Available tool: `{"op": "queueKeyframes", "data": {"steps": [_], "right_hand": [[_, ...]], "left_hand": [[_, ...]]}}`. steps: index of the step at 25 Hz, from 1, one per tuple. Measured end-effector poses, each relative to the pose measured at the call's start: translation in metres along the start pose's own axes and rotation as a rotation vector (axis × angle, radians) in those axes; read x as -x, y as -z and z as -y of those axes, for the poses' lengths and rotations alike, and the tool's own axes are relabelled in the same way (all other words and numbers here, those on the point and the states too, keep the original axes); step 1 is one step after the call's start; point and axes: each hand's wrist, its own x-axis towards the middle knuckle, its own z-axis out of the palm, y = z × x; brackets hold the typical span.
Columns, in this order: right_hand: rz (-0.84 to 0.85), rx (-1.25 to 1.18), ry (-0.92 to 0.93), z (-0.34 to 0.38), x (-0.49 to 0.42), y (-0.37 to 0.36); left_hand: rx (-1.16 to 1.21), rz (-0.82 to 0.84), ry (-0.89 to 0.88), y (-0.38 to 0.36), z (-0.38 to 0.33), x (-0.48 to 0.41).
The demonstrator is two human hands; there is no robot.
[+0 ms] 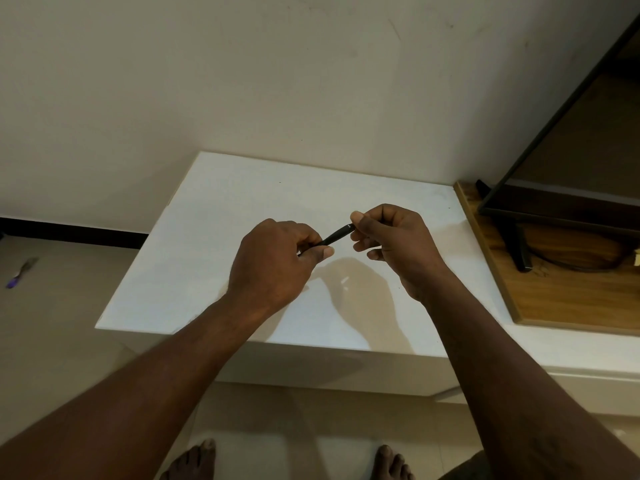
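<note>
Grip: both hands are closed on one black pen (pixel 334 236). The left hand (pixel 273 261) wraps its curled fingers round the lower end, with the thumb (pixel 323 251) laid along the barrel. The right hand (pixel 394 244) pinches the upper end between thumb and forefinger, and its other fingers are curled loosely beneath and hold nothing.

Position: the pen is held in the air over the white desk (pixel 214 209), above its middle and somewhat toward the right edge. It appears to be clear of the surface, since the hands' shadow falls on the desk below them.

Axis: the pen's long axis runs on a slant, from the left hand on the near-left up to the right hand on the far-right. Only a short stretch of barrel shows between the two grips, so the hands are close together but not touching.

Judgement: the work in hand looks like parting the pen, either pulling off its cap or unscrewing it. Any pull would have to run along that slanted axis, with the right hand drawing away to the far-right while the left holds the barrel steady. Whether a joint lies at the right fingertips cannot be told.

Also present: a dark screen (pixel 554 188) stands on a wooden board (pixel 561 299) beside the desk's right edge.
</note>
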Motion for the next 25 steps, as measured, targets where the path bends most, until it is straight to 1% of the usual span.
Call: {"op": "queueKeyframes", "data": {"steps": [2, 4, 8, 10, 13, 17, 21, 23, 25], "right_hand": [[-0.045, 0.006, 0.005, 0.001, 0.001, -0.001], [-0.051, -0.021, -0.01, 0.002, 0.001, -0.001], [0.08, -0.058, -0.054, 0.001, 0.004, -0.007], [0.094, -0.057, -0.048, 0.001, 0.004, -0.011], [0.034, -0.076, -0.047, 0.002, 0.004, -0.012], [-0.078, -0.168, -0.064, 0.001, 0.003, -0.009], [-0.114, -0.24, -0.067, 0.003, 0.004, -0.01], [-0.097, -0.254, -0.064, 0.004, 0.005, -0.012], [-0.088, -0.254, -0.062, 0.005, 0.007, -0.015]], "left_hand": [[0.002, 0.005, -0.004, 0.0, -0.001, 0.0], [0.001, 0.004, -0.003, 0.0, -0.002, 0.0], [-0.005, 0.006, 0.008, 0.002, -0.002, 0.0], [-0.003, 0.022, 0.012, 0.001, -0.003, 0.0], [0.024, 0.09, 0.033, 0.001, -0.004, 0.001], [0.046, 0.229, 0.06, 0.001, -0.004, 0.001], [0.197, 0.414, 0.14, 0.004, -0.001, 0.0], [0.22, 0.429, 0.151, 0.004, -0.001, 0.001], [0.227, 0.411, 0.162, 0.002, -0.003, 0.001]]}}
